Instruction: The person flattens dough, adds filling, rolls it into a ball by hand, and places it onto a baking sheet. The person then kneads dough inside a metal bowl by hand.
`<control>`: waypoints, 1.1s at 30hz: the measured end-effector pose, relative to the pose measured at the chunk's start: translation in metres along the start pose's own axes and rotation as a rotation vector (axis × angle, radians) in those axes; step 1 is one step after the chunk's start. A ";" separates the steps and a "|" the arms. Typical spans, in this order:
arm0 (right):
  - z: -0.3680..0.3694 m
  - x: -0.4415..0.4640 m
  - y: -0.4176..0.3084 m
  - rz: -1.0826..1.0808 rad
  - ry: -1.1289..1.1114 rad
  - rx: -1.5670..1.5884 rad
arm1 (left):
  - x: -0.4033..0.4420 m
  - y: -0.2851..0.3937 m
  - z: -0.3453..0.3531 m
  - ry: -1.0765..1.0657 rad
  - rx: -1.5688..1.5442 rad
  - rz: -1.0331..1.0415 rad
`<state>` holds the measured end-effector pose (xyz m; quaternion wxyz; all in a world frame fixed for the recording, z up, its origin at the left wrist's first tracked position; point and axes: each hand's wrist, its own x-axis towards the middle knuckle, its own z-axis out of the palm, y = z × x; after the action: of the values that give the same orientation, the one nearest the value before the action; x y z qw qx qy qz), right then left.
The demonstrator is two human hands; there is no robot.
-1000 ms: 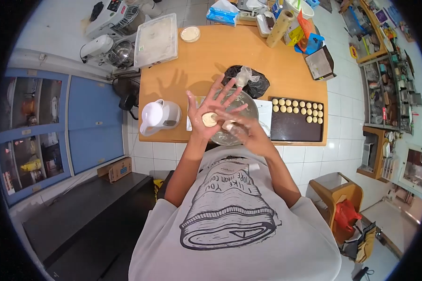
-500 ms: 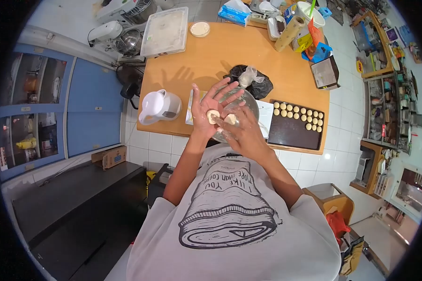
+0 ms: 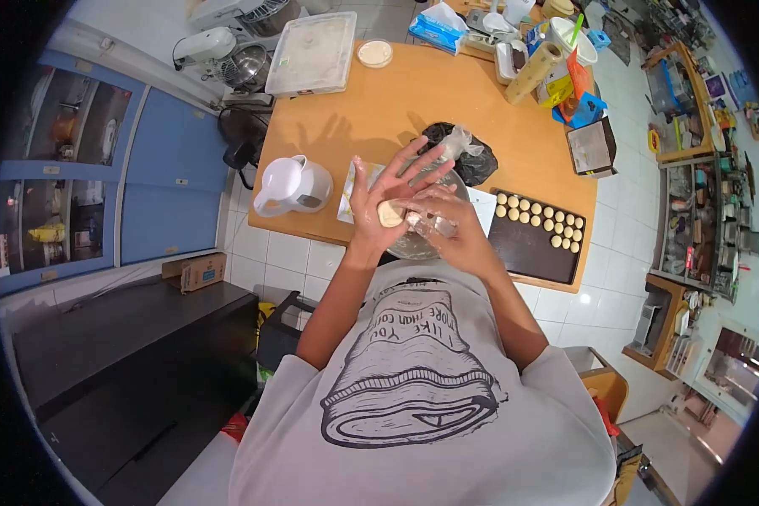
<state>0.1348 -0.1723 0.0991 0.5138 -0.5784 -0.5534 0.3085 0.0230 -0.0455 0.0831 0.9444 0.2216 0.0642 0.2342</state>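
Observation:
My left hand (image 3: 385,196) is palm up with its fingers spread wide. A small flattened round of pale dough (image 3: 390,214) lies on that palm. My right hand (image 3: 454,226) is beside it with curled fingers, the fingertips near or touching the dough's right edge. Whitish matter shows around these fingertips; I cannot make out whether it is a separate lump or smears. Under both hands stands a clear bowl (image 3: 411,247), mostly hidden by them. To the right, a dark baking tray (image 3: 527,244) carries rows of small round dough balls (image 3: 548,226).
A white electric kettle (image 3: 291,187) stands on the wooden table (image 3: 379,110) at left. Behind the bowl lies a black plastic bag (image 3: 479,164) with a clear bag on it. Farther back are a lidded plastic box (image 3: 312,52), a round tub (image 3: 374,54) and a wrap roll (image 3: 533,73).
My right index finger has left the centre of the dough round, and the right fingers are now curled at its edge. The view has shifted slightly.

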 end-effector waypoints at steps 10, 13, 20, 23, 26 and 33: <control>0.037 -0.015 -0.017 -0.131 0.078 -0.508 | -0.003 0.004 -0.008 0.037 0.133 0.129; 0.030 -0.010 -0.016 -0.101 0.018 -0.418 | -0.005 0.002 -0.015 0.022 0.152 0.114; 0.012 -0.003 -0.001 -0.049 0.144 0.052 | -0.007 0.004 -0.009 -0.003 -0.060 0.178; 0.024 -0.014 -0.001 -0.148 0.150 -0.225 | -0.007 0.009 -0.007 0.005 -0.144 0.200; 0.035 -0.020 -0.004 -0.150 0.091 -0.273 | -0.008 0.009 -0.006 0.017 -0.118 0.201; 0.036 -0.022 -0.009 -0.065 -0.030 -0.292 | -0.011 0.006 -0.010 0.012 0.104 0.163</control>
<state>0.0946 -0.1854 0.0926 0.4256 -0.6239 -0.6186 0.2166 0.0088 -0.0424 0.0770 0.9090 0.2735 0.0638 0.3081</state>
